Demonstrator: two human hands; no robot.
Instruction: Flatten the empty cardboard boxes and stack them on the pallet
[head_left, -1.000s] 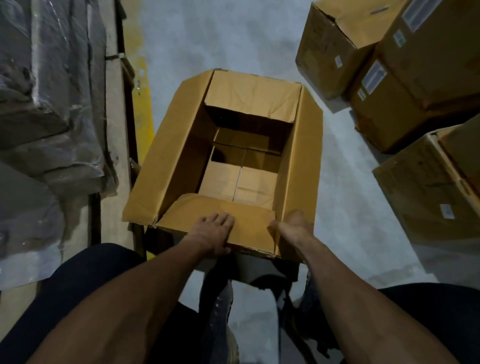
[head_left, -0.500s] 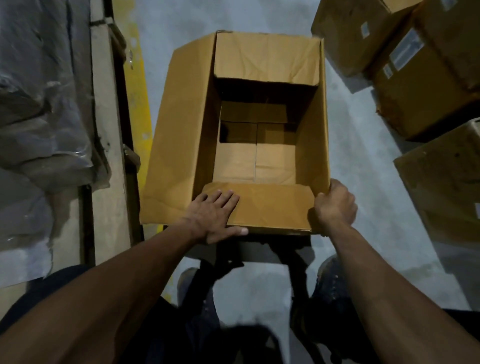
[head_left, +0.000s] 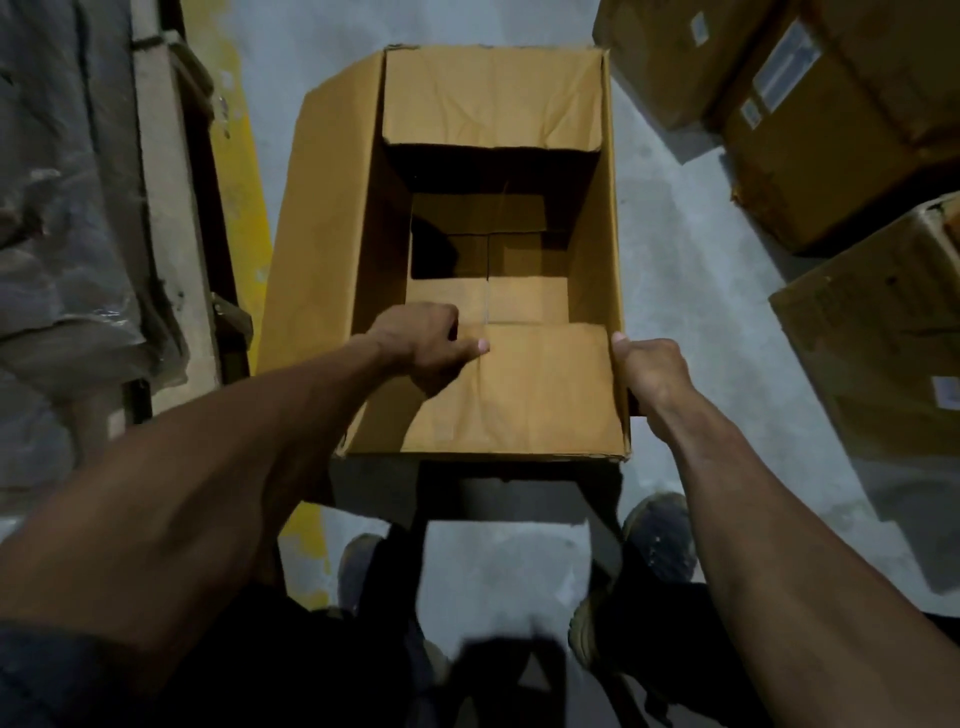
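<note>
Head view: open cardboard box (head_left: 498, 130) stands on floor betw. the feet, not yet flat. Left hand (head_left: 423, 343) curls over near flap (head_left: 540, 389); right hand (head_left: 649, 371) grips right wall, fingers wrapped. Next, prob.: break bottom seam, collapse sideways.

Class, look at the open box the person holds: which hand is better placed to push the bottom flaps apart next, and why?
Probably the left hand: it grips the near flap over the open box interior. The right hand grips the outer side wall.
</note>
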